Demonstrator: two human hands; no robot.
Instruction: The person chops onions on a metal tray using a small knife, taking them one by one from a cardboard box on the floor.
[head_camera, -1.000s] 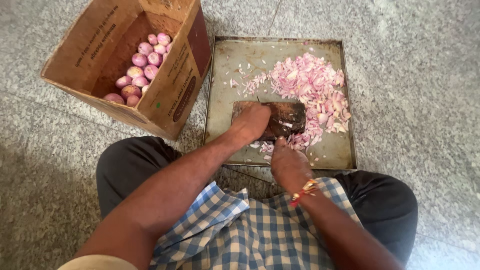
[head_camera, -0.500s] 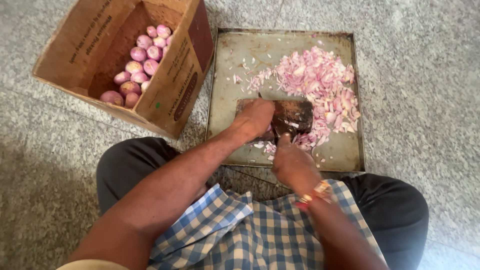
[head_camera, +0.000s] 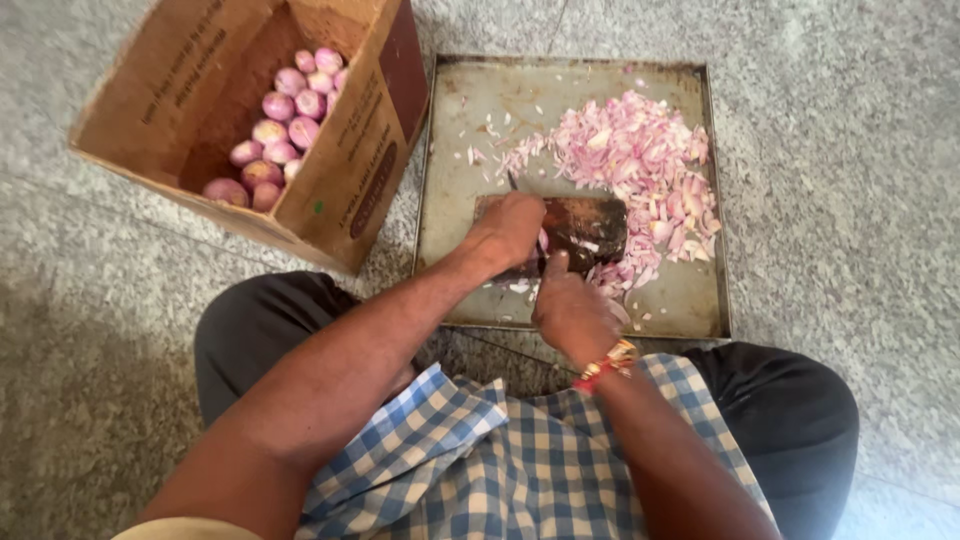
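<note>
My left hand (head_camera: 508, 232) lies curled over the left end of a dark wooden chopping block (head_camera: 590, 225), pressing down on a piece of pink onion (head_camera: 543, 241) that mostly stays hidden under the fingers. A thin dark knife tip (head_camera: 512, 181) pokes out beyond its knuckles. My right hand (head_camera: 570, 308) is closed just below the block, thumb pointing up along the knife, whose handle is hidden in the fist. A heap of chopped pink onion (head_camera: 640, 165) fills the right half of the flat metal tray (head_camera: 470, 110).
An open cardboard box (head_camera: 350, 170) stands tilted left of the tray, holding several peeled whole onions (head_camera: 285, 125). The tray rests on a grey speckled stone floor (head_camera: 840, 180). My knees in dark trousers (head_camera: 800, 410) flank the tray's near edge.
Both hands stay at the block with only small chopping motions. The view has shifted slightly, so the tray and box sit a little differently in the frame.
</note>
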